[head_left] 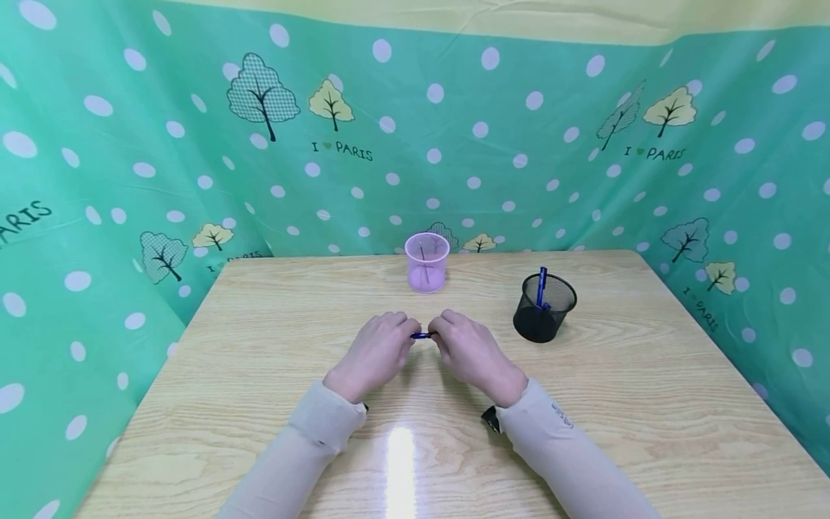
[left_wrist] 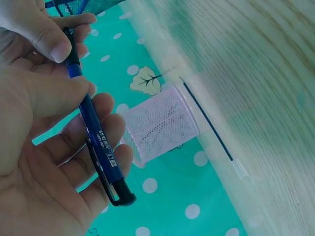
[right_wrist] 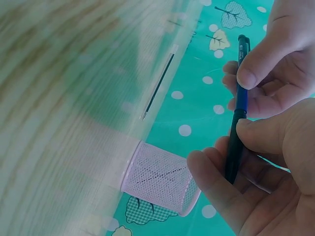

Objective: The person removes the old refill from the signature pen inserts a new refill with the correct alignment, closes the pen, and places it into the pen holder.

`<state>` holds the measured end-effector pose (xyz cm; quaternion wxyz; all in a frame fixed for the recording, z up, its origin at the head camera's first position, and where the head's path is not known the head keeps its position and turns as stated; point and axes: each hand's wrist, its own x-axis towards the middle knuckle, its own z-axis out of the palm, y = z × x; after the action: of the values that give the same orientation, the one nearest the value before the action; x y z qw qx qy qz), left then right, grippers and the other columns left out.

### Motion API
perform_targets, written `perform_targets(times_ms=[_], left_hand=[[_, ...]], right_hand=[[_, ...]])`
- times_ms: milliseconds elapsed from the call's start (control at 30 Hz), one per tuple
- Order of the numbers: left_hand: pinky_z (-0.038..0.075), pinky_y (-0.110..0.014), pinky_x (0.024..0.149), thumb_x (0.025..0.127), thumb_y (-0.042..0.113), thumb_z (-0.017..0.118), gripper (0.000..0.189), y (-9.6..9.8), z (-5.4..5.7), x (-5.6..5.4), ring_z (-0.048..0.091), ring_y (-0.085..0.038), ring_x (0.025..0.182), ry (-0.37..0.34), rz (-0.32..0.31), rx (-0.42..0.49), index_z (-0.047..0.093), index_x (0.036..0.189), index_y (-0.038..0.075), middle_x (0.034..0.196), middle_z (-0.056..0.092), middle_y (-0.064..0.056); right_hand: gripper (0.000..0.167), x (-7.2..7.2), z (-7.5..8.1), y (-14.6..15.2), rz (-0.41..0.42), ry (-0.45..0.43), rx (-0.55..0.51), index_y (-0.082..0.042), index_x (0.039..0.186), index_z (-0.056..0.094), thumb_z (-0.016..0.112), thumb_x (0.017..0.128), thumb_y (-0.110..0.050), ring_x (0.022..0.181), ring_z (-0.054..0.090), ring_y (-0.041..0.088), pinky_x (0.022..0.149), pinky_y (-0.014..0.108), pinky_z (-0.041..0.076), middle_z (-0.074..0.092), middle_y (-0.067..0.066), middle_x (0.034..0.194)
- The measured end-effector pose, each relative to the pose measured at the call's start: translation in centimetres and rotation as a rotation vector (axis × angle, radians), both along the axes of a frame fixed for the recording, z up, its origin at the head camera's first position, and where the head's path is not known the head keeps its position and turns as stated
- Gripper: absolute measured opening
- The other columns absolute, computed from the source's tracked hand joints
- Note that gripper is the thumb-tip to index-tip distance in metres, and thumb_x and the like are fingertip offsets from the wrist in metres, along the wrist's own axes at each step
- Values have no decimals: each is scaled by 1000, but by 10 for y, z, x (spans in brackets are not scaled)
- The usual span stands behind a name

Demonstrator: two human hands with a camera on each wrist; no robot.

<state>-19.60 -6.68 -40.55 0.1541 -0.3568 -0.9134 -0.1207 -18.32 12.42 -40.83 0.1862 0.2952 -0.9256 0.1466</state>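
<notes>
My left hand (head_left: 379,353) and right hand (head_left: 468,353) come together over the table, each pinching one part of a blue-and-black pen (head_left: 421,335). In the left wrist view, my left thumb and fingers grip the blue barrel (left_wrist: 104,140), whose black clip and button end point toward the bottom. The right wrist view has my right thumb and fingers round the pen's black front section (right_wrist: 235,150). Beyond the hands in both wrist views, a thin dark ink refill (left_wrist: 207,120) with a clear end lies on the table; from above it is hidden.
A lilac mesh pen cup (head_left: 426,267) stands near the back edge, with a thin dark line showing in it. To the right is a black mesh pen cup (head_left: 541,324) holding blue pens (head_left: 541,287). The wooden table (head_left: 259,310) meets a green dotted curtain (head_left: 363,191) behind.
</notes>
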Motion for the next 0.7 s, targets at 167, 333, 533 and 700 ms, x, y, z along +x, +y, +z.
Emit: perform_targets(times_ms=[167,333,533,700], left_hand=[[42,-26,60,90,8,58,15,0,-1,-1,56,-16,73,9,5,-8,68,101,8,84,61,1],[45,-29,63,88,3,55,19,0,-1,-1,59,-18,76,8,16,-8,69,100,7,86,63,-1],[43,-29,60,90,5,57,12,0,-1,0,57,-16,70,0,17,-22,68,94,9,80,61,0],[43,-27,61,90,9,61,8,0,-2,-1,57,-15,72,3,21,-46,67,95,10,82,61,1]], right_hand=[[6,0,0,0,-1,3,8,-10,94,67,65,89,-8,72,54,9,60,23,49,57,-3,83],[6,0,0,0,1,4,3,-10,94,67,65,89,-8,72,54,9,60,24,50,57,-3,83],[6,0,0,0,-5,-6,3,-11,94,67,65,89,-8,71,53,8,60,24,49,57,-4,83],[6,0,1,-1,-6,-5,6,-11,94,67,65,89,-9,72,53,8,60,24,49,57,-4,83]])
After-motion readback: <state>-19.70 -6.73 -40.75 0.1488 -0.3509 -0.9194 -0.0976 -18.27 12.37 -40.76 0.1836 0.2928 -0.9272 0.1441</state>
